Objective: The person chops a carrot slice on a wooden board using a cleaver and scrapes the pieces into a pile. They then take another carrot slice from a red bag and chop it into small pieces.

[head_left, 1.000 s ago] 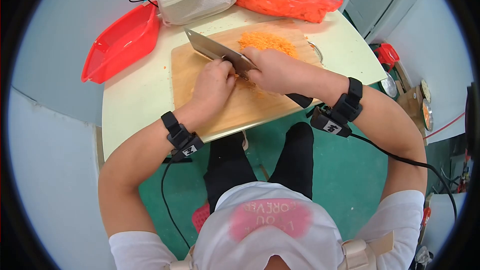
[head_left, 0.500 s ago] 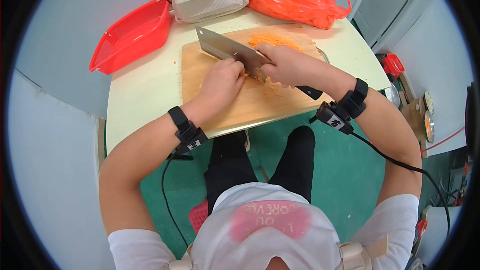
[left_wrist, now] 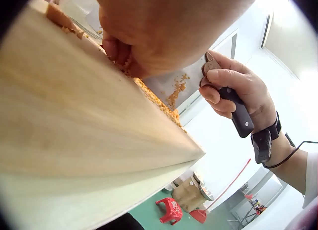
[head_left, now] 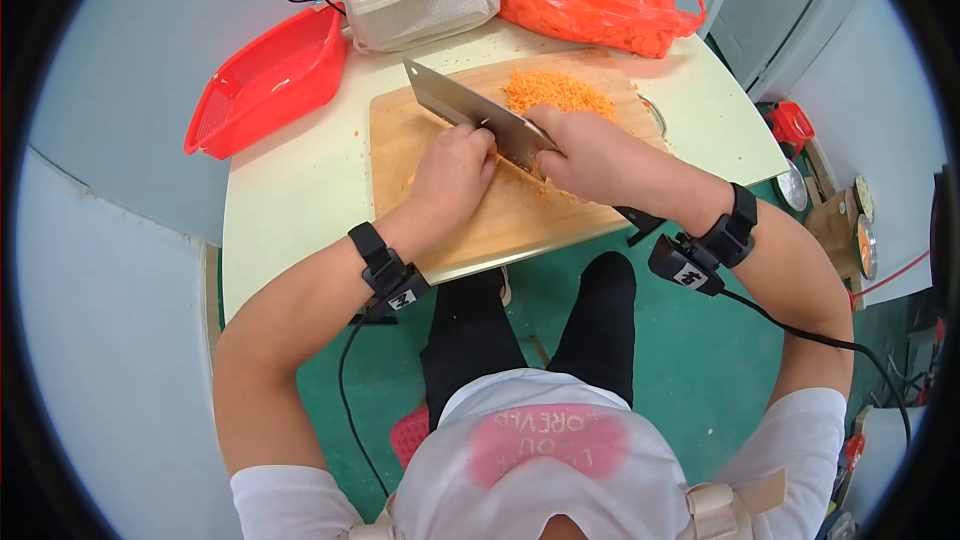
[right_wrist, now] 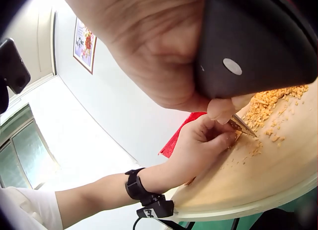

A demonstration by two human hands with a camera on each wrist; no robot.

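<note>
In the head view my right hand (head_left: 600, 155) grips a cleaver (head_left: 462, 103), its broad blade slanting over the wooden cutting board (head_left: 480, 230). The black handle (left_wrist: 242, 120) sticks out below the fist in the left wrist view. My left hand (head_left: 455, 178) rests on the board with fingertips bent, right beside the blade. Those fingers pinch orange carrot pieces (right_wrist: 237, 134) at the cutting edge, mostly hidden by the hand. Beyond the blade lies a pile of finely chopped carrot (head_left: 558, 92), and orange crumbs cling to the steel in the left wrist view.
A red plastic basket (head_left: 270, 85) stands left of the board. Behind it are a beige mesh bag (head_left: 415, 0) and a red plastic bag (head_left: 610, 15) of orange slices. The table's (head_left: 300, 180) near edge runs just below the board. A red stool (left_wrist: 170, 210) stands on the floor.
The head view has shifted slightly, so the table and hands appear farther right. The cleaver has moved a little rightward over the board, while both hands keep their hold.
</note>
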